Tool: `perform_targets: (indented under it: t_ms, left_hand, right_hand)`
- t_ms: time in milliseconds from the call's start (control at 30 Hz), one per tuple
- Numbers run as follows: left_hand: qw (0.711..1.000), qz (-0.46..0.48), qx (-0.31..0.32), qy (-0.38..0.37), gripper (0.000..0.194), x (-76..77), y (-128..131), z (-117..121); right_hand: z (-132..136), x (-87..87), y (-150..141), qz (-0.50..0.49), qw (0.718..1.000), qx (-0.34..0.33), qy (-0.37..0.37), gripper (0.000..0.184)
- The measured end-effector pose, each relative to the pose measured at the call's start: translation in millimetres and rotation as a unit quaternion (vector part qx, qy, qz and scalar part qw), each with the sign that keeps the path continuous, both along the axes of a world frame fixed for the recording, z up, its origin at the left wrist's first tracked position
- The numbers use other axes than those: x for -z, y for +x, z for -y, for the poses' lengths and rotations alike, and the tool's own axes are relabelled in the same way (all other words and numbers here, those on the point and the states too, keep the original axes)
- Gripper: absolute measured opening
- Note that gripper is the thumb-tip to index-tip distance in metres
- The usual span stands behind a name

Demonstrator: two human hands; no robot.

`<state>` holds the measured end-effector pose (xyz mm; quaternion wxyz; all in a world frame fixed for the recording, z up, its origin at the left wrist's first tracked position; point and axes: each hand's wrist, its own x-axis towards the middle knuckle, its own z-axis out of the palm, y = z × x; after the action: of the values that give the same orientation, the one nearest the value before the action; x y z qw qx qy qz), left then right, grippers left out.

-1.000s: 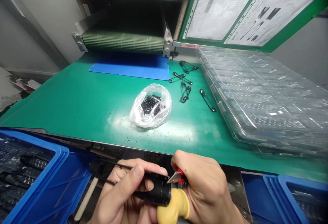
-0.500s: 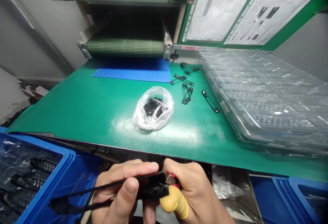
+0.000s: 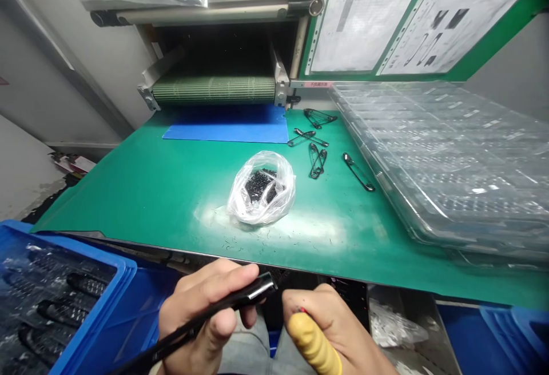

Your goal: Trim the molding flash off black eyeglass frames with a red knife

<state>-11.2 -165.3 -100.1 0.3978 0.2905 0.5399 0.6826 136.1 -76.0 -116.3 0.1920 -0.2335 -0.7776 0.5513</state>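
My left hand [image 3: 206, 312] grips a long black looped part [image 3: 214, 308], shaped like a large safety pin. It now lies edge-on, with its wide glossy end pointing toward my right hand. My right hand [image 3: 328, 329], with a yellow cover on the thumb, is closed around a small red-handled tool [image 3: 302, 310], of which just a red speck shows. A gap separates the two hands. Beyond them, a clear plastic bag [image 3: 283, 206] holding small black bits [image 3: 261, 183] stands open on the green table [image 3: 171, 198].
Several black safety-pin-shaped parts [image 3: 358, 172] lie right of the bag. Clear trays [image 3: 412, 215] are stacked farther right. A green conveyor belt [image 3: 214, 90] ends over a blue sheet [image 3: 227, 126]. At lower left, a blue bin [image 3: 124, 275] holds black parts.
My hands have moved apart, and the right-hand tool has come away from the black part. The left hand has turned the part edge-on. The camera view has shifted slightly.
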Motion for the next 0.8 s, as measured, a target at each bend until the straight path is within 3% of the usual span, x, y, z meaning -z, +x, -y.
perform_targets:
  t_ms: [67,167,233,333,400,467,633,800]
  left_hand:
    - [0.997,-0.048,0.033,0.060,0.026,8.9,-3.4,-6.8]
    - [0.988,0.006,0.151,0.036,0.029,19.8,-10.2,-19.1]
    - [0.976,0.077,0.201,0.015,0.043,25.8,-14.9,-26.3]
    - [0.978,0.128,0.164,-0.014,0.050,32.3,-21.2,-31.5]
    - [0.986,0.121,0.118,-0.004,0.045,33.5,-23.9,-30.5]
    - [0.985,0.115,0.121,0.037,0.043,31.3,-24.3,-27.3]
    - [0.962,0.167,0.190,0.106,0.057,16.7,-13.8,-20.0]
    - [0.916,0.237,0.304,0.114,0.060,6.2,-3.4,-17.0]
  right_hand:
    - [-0.7,4.6,2.0,-0.030,0.998,0.030,-0.050,0.055]
    - [-2.0,8.9,1.4,-0.087,0.990,0.052,-0.099,0.028]
    - [-2.7,11.2,-0.5,-0.129,0.986,0.107,-0.007,0.013]
    - [-3.6,15.1,-4.8,-0.198,0.949,0.149,0.197,0.024]
    - [-3.4,16.0,-8.3,-0.228,0.924,0.085,0.293,0.023]
    - [-2.1,12.7,-11.3,-0.225,0.920,0.001,0.321,0.018]
    - [-1.5,-16.3,-7.4,-0.090,0.963,-0.063,0.247,0.041]
    - [-4.6,-38.8,4.7,0.084,0.933,-0.110,0.331,0.043]
